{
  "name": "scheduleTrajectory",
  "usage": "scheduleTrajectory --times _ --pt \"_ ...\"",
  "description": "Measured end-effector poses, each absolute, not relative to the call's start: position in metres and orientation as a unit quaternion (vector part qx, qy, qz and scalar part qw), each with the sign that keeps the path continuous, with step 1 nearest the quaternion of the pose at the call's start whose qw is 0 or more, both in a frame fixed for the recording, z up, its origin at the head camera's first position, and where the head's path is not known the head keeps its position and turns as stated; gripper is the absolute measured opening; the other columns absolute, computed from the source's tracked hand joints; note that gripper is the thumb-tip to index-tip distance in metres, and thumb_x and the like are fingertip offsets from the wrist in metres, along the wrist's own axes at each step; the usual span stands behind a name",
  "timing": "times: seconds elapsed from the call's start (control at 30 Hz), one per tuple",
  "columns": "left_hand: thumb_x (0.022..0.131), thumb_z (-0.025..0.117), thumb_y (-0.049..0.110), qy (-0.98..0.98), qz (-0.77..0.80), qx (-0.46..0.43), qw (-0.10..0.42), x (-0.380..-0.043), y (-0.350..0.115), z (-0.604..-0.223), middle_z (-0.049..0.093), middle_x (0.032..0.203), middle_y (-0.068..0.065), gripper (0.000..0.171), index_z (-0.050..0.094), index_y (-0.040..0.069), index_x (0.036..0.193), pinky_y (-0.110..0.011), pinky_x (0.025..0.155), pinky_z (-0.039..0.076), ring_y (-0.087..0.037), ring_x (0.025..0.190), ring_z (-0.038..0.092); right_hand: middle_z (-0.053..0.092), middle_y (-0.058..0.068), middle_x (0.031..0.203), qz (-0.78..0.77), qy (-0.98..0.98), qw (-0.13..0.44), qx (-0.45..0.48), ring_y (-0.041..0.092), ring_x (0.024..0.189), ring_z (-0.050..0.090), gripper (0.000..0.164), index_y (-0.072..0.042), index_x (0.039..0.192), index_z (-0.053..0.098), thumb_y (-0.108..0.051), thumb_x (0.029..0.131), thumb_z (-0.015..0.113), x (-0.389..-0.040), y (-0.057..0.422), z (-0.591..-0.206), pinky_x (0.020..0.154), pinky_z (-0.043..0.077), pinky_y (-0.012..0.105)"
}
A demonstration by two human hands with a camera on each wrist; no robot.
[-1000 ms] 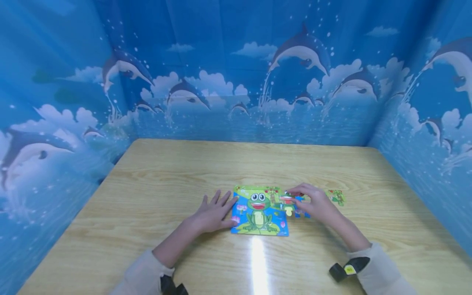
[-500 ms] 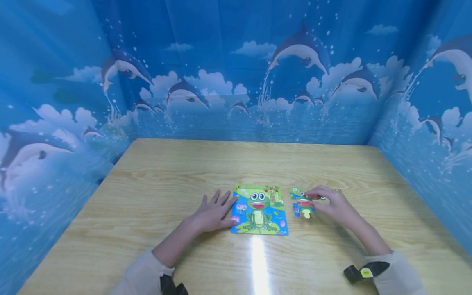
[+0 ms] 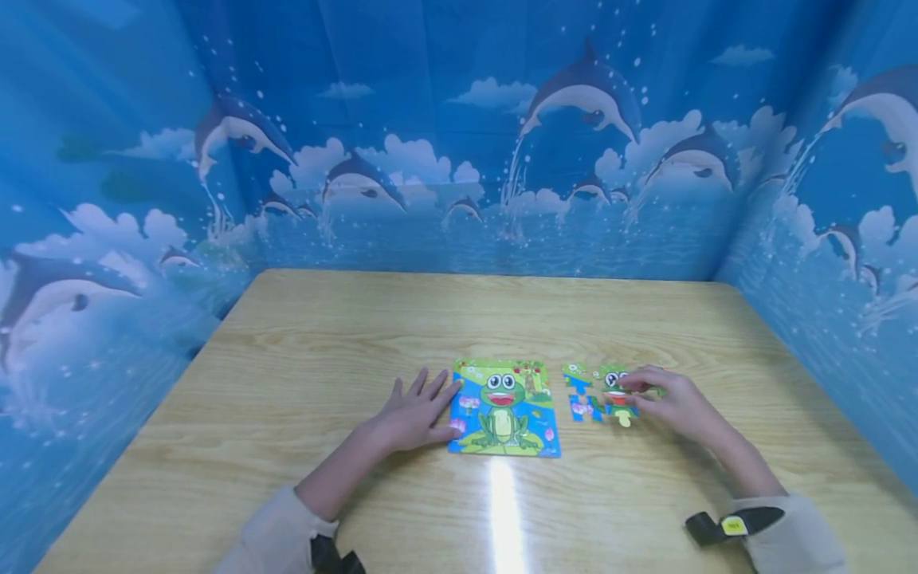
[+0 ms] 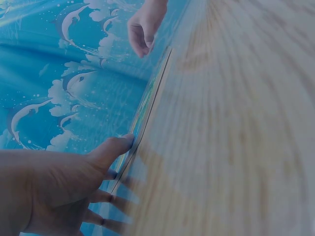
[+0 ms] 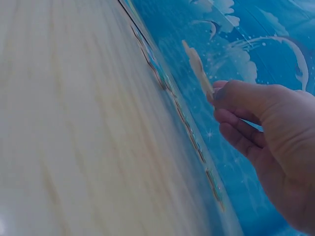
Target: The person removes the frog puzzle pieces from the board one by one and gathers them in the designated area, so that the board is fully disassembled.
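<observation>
A square frog picture board (image 3: 504, 410) lies flat on the wooden table. My left hand (image 3: 409, 414) rests at its left side with fingers spread, and fingertips and thumb touch the edge. In the left wrist view the thumb (image 4: 115, 147) lies along the board's rim. To the right, my right hand (image 3: 663, 399) pinches a jigsaw puzzle piece (image 3: 622, 414) showing the frog's red mouth and pale belly. The right wrist view shows this puzzle piece (image 5: 198, 69) edge-on between thumb and fingertips, raised above the tabletop. Other puzzle pieces lie below it, partly hidden by the hand.
Loose blue and green puzzle pieces (image 3: 584, 406) lie between the board and my right hand. The wooden table (image 3: 358, 319) reaches back to a blue dolphin-print curtain (image 3: 430, 159) that also runs along both sides. A bright reflection crosses the front of the tabletop.
My right hand has moved rightward from the board's right edge with the frog-mouth puzzle piece, now over the loose pieces. The left hand stays in place on the board's edge.
</observation>
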State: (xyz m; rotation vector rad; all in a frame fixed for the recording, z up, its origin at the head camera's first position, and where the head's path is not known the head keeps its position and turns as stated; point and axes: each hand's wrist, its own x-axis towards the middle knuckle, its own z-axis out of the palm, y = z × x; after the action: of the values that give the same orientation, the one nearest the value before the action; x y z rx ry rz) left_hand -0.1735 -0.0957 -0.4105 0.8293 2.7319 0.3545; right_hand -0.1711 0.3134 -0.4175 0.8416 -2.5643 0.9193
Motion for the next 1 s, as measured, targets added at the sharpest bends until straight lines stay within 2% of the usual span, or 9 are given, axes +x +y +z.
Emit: scheduleTrajectory --times 0.27,0.5,1.0 --pt "0.089 0.046 0.056 0.942 0.12 0.286 0.132 -0.174 -0.095 -0.41 0.011 0.151 -0.013 0.074 0.02 0.017 0.148 -0.063 0.101 0.004 -0.038 0.135 0.002 0.062 -0.007 0.084 0.304 -0.919 0.106 0.227 0.006 0.077 0.057 0.026 -0.003 0.099 0.069 0.004 0.075 0.071 -0.172 0.327 -0.428 0.071 0.048 0.023" --pt "0.089 0.046 0.056 0.942 0.121 0.286 0.127 -0.173 -0.095 -0.41 0.012 0.151 -0.014 0.075 0.021 0.017 0.148 -0.064 0.1 0.004 -0.039 0.135 0.003 0.065 0.0 0.088 0.334 -0.909 0.099 0.23 0.007 0.079 0.059 0.025 -0.003 0.098 0.069 0.003 0.075 0.072 -0.172 0.333 -0.436 0.072 0.046 0.015" --pt "0.089 0.047 0.056 0.943 0.121 0.283 0.126 -0.173 -0.095 -0.411 0.013 0.151 -0.013 0.074 0.022 0.017 0.148 -0.064 0.101 0.004 -0.039 0.135 0.003 0.065 0.0 0.094 0.334 -0.925 0.054 0.173 0.008 0.084 0.059 0.024 -0.006 0.103 0.068 -0.004 0.08 0.07 -0.173 0.335 -0.439 0.077 0.047 0.021"
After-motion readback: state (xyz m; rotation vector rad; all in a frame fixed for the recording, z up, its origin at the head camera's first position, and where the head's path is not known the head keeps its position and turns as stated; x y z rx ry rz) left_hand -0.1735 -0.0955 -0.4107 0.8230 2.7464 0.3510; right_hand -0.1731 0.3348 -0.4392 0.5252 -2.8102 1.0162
